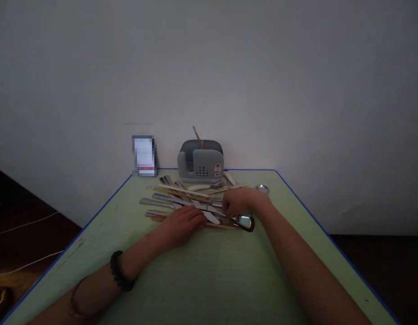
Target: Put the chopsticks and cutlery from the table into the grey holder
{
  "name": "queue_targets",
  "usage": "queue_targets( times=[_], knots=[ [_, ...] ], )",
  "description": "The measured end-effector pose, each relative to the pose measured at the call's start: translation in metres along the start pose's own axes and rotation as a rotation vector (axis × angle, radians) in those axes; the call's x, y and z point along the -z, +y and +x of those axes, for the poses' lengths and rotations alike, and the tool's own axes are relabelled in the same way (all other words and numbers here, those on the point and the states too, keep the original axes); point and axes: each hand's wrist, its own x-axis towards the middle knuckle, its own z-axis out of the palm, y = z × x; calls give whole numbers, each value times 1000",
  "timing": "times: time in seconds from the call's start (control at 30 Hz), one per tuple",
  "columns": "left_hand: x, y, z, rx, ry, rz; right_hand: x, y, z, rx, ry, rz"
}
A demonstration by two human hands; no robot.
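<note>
A loose heap of cutlery covers the middle of the table. My left hand [182, 223] lies over its front left, fingers stretched out across table knives [151, 201] and chopsticks [185, 192]. My right hand [241, 201] is closed above the right side of the heap; what its fingers grip, if anything, is hidden. Just below that hand sits a shiny spoon [245, 222] with a broad bowl. Another round spoon [262, 189] lies beyond the right wrist. A pale-handled fork [204, 186] rests at the back of the heap.
Behind the heap, near the wall, stands a grey cutlery holder [209, 163] with one wooden stick [198, 136] upright in it. A phone [144, 155] with a lit, blurred screen leans at the back left corner. The green table [212, 280] has blue edges.
</note>
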Motion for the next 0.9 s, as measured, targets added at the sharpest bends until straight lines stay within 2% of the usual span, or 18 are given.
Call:
queue_targets(
  times=[0.13, 0.3, 0.4, 0.53, 0.67, 0.9],
  knots=[
    [1, -2, 0, 41, -22, -45, 0, 8, -2, -21, 62, -31],
    [0, -3, -1, -8, -43, -56, -1, 13, 2, -32, 72, -5],
    [-3, -1, -1, -5, -16, 2, 3, 12, -1, -41, 119, 54],
    [-3, 1, -1, 23, 22, 34, 10, 6, -8, 14, 193, 98],
    [2, 0, -1, 40, -22, -19, 9, 0, -8, 87, 113, 117],
    [-1, -1, 1, 149, -46, 28, 3, -3, 0, 60, -22, 107]
  ],
)
